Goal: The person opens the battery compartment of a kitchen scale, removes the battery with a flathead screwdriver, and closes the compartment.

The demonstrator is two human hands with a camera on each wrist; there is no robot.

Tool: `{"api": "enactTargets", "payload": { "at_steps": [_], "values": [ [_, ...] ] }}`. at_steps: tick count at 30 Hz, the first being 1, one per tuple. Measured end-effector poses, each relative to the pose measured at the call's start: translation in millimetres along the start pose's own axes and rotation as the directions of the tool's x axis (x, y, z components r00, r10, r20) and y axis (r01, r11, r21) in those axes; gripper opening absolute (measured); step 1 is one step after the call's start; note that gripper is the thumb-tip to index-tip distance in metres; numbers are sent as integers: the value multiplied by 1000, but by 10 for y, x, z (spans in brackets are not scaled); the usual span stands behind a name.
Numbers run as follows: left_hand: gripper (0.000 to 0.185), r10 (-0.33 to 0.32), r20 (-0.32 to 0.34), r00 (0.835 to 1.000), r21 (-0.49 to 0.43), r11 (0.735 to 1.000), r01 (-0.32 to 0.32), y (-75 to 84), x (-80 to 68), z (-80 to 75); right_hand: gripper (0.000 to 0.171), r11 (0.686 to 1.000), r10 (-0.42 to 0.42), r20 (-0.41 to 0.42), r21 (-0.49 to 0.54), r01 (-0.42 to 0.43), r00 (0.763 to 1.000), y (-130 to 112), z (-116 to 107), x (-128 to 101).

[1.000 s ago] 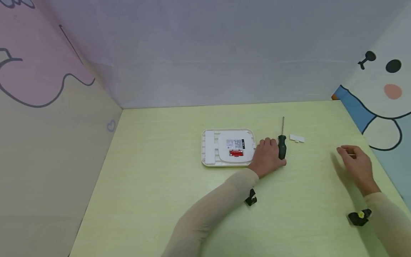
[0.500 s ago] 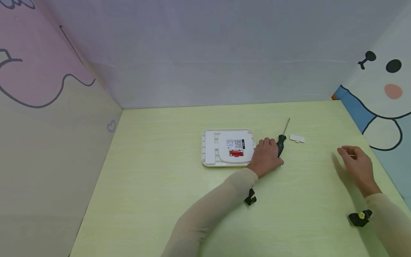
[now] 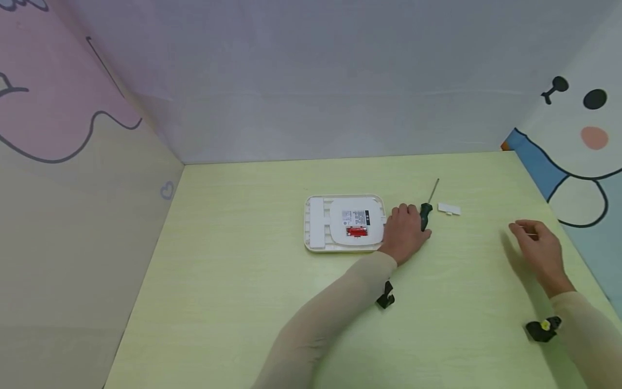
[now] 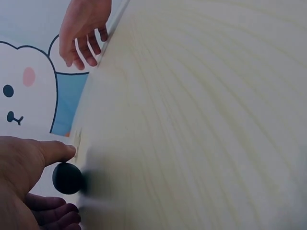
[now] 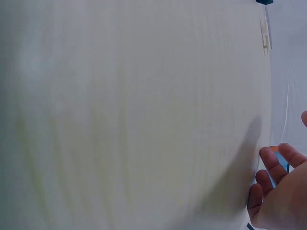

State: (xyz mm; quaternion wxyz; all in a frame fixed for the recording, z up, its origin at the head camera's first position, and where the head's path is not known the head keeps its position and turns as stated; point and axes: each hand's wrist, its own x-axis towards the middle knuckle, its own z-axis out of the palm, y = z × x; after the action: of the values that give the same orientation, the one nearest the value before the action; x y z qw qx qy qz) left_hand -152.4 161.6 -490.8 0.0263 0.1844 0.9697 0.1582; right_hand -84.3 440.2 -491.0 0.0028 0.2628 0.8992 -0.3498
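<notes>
My left hand point(image 3: 404, 237) is at a screwdriver point(image 3: 425, 216) with a dark green handle and a thin metal shaft pointing away. In the left wrist view, the thumb point(image 4: 60, 151) lies against the round handle end point(image 4: 68, 178), with curled fingers on its other side. Left of this hand lies a flat white device point(image 3: 317, 224), underside up, with a printed label and red battery point(image 3: 357, 232) in a recess. A small white cover piece point(image 3: 449, 209) lies right of the screwdriver. My right hand point(image 3: 541, 248) hovers near the right table edge, fingers loosely bent, holding nothing visible.
Everything lies on a pale yellow-green table point(image 3: 233, 270). A plain grey-white wall point(image 3: 311, 81) rises behind it, with cartoon-printed side walls at left and right. Dark wrist-camera mounts point(image 3: 386, 295) hang below both sleeves.
The screwdriver has swung from nearly straight to leaning right at its tip. My left hand has shifted slightly forward along its handle. The right hand has stayed put.
</notes>
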Motion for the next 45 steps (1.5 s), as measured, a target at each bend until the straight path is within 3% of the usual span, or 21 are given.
{"api": "enactTargets", "payload": {
  "at_steps": [16,25,33,39,45],
  "values": [
    [36,14,-24,1000,-121,993,-17,-42,8,-67,73,1000,0,17,2,0,1000,-24,-9,-21],
    [27,40,-108,993,-157,986,-57,-90,41,-266,71,1000,-20,10,7,20,1000,-1,-21,3],
    [21,59,-144,988,-198,976,-88,-172,80,-510,38,995,-70,16,68,69,997,8,-47,11],
    [24,46,-158,986,-271,959,-88,-249,59,-567,61,998,-44,20,54,43,999,-32,-3,17],
    [26,22,-167,986,-314,947,-74,-353,26,-592,69,997,-49,22,54,48,999,-82,16,1]
  ]
}}
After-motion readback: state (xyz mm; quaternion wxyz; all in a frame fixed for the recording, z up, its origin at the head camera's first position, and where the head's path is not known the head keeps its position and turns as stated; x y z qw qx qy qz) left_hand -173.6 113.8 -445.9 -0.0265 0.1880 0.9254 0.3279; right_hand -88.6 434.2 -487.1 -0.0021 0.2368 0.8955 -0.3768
